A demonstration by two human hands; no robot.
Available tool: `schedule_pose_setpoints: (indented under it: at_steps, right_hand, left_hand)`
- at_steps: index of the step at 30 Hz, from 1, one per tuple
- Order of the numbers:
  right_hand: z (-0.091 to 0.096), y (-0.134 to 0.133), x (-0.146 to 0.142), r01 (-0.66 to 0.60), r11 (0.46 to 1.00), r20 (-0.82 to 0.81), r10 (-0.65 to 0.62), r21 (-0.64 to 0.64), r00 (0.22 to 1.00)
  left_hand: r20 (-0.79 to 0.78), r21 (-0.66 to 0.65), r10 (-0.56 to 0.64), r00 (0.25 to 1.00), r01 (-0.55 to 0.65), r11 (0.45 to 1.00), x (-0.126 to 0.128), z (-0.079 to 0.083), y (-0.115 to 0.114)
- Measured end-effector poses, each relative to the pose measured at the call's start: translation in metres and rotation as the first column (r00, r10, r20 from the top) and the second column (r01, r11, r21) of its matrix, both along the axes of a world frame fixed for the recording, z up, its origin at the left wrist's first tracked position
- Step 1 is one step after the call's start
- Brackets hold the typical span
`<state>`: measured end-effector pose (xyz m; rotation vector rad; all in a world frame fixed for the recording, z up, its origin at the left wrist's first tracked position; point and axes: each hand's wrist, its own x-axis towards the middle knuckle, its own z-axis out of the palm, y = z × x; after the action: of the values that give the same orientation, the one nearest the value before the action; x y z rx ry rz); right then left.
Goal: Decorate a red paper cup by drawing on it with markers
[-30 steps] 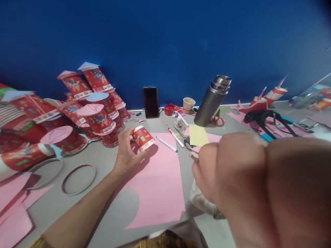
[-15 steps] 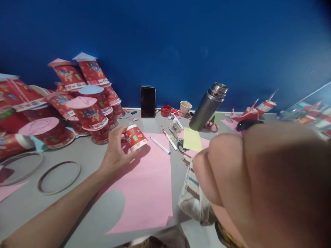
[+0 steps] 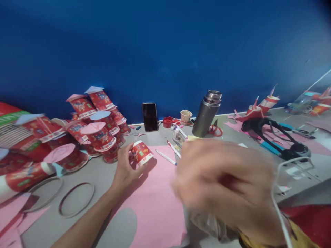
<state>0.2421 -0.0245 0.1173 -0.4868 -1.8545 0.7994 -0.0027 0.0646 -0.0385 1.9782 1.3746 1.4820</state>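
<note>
My left hand (image 3: pixel 126 167) is closed around a small red printed paper cup (image 3: pixel 141 152), thumb on one side and fingers on the other. The cup is tilted just over a pink paper sheet (image 3: pixel 160 199), which has a round piece cut out of its left side. My right hand (image 3: pixel 217 186) is close to the camera above the sheet's right side. Motion blurs it; its fingers look curled, but I cannot make out whether they hold anything. Past the left hand lie a blue-capped marker (image 3: pixel 166 157) and a red marker (image 3: pixel 174 149).
Stacked red cups with paper tops (image 3: pixel 99 134) crowd the left. A phone (image 3: pixel 150 117) and a steel flask (image 3: pixel 207 113) stand by the blue wall. Paper rings (image 3: pixel 77 199) lie left. On the right are a black strapped frame (image 3: pixel 274 137) and a white cable (image 3: pixel 277 203).
My right hand has moved left and away from the camera, uncovering the black frame and white cable. The view has shifted, while my left hand keeps its hold on the cup.
</note>
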Motion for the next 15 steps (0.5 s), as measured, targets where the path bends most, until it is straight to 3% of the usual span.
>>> schedule_pose_setpoints:
  at_steps: [1,2,3,4,6,8,10,15]
  right_hand:
    - [-0.007,0.011,-0.004,0.108,0.994,0.026,-0.108,-0.013,0.994]
    - [-0.015,0.023,-0.006,0.267,0.963,0.176,-0.268,0.031,0.947]
    - [-0.026,0.034,-0.008,0.392,0.916,0.361,-0.397,0.091,0.844]
    - [-0.039,0.045,-0.009,0.463,0.877,0.572,-0.447,0.130,0.687]
    - [-0.065,0.062,-0.009,0.497,0.845,0.817,-0.423,0.199,0.391]
    - [-0.088,0.071,-0.009,0.488,0.832,0.893,-0.403,0.265,0.202]
    - [-0.104,0.074,-0.011,0.465,0.839,0.915,-0.381,0.282,0.132]
    - [-0.116,0.073,-0.014,0.464,0.841,0.917,-0.375,0.277,0.132]
  left_hand:
    - [-0.003,-0.006,-0.003,1.000,0.003,1.000,-0.001,0.000,0.001]
    - [-0.007,-0.018,-0.009,1.000,0.009,1.000,-0.002,0.000,0.002]
    - [-0.012,-0.025,-0.017,1.000,0.017,1.000,-0.003,0.000,0.003]
    - [-0.016,-0.029,-0.024,1.000,0.023,0.999,-0.003,-0.001,0.003]
    - [-0.017,-0.032,-0.029,0.999,0.029,0.999,-0.002,-0.001,0.003]
    - [-0.001,-0.050,-0.028,1.000,0.028,0.998,-0.001,-0.001,0.002]
    - [0.004,-0.063,-0.019,1.000,0.020,0.998,-0.002,-0.001,0.002]
    - [-0.063,-0.056,-0.005,0.998,0.001,0.998,-0.009,-0.001,0.006]
